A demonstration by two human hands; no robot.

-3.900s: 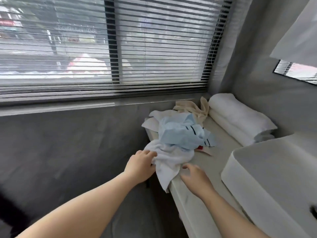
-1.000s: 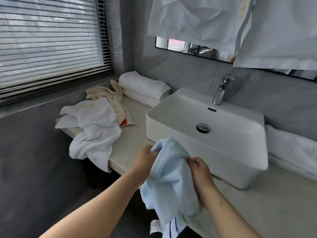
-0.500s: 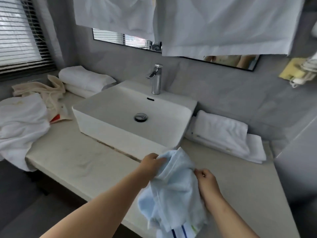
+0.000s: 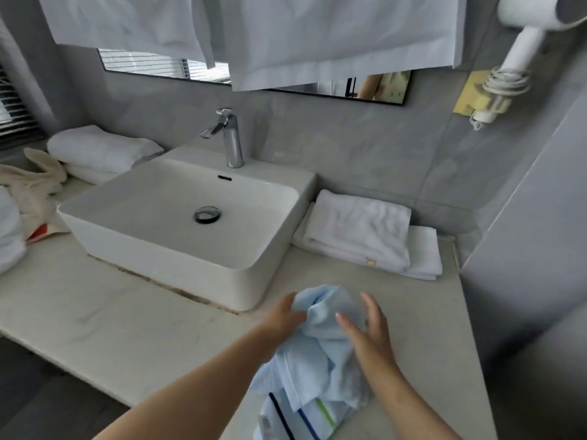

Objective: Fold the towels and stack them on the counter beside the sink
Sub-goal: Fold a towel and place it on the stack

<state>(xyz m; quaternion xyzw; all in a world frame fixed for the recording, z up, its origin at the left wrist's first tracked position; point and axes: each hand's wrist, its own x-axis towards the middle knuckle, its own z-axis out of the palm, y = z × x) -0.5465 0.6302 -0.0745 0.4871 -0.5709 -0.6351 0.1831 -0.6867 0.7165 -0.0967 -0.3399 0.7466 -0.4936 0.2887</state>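
- light blue towel (image 4: 317,354): bunched up, unfolded, held between both hands over the front of the surface (image 4: 127,328), just in front of the sink's right front corner
- its lower end, with dark blue, blue and green stripes, trails toward the near edge; can't tell whether it rests on the surface or hangs free
- right hand (image 4: 368,331): fingers (image 4: 370,304) straight and spread, palm toward the towel's right side, thumb against the cloth, nothing pinched
- left hand (image 4: 282,315): grips a bunched fold at the towel's upper left, fingers curled into the cloth
- sink (image 4: 178,249): white rectangular basin sitting on the surface, chrome faucet (image 4: 230,138) at the back
- folded white towels (image 4: 359,230): stack of two right of the sink, touching its side, against the wall
- second white stack (image 4: 98,147): behind the sink's left corner, by the wall
- beige towel (image 4: 28,182): crumpled, left of that stack
- white towel (image 4: 8,236): crumpled, at the far left edge, partly out of frame
- white cloths (image 4: 317,33): hang over most of the mirror (image 4: 143,63)
- hair dryer (image 4: 521,42): white, mounted on the wall, upper right
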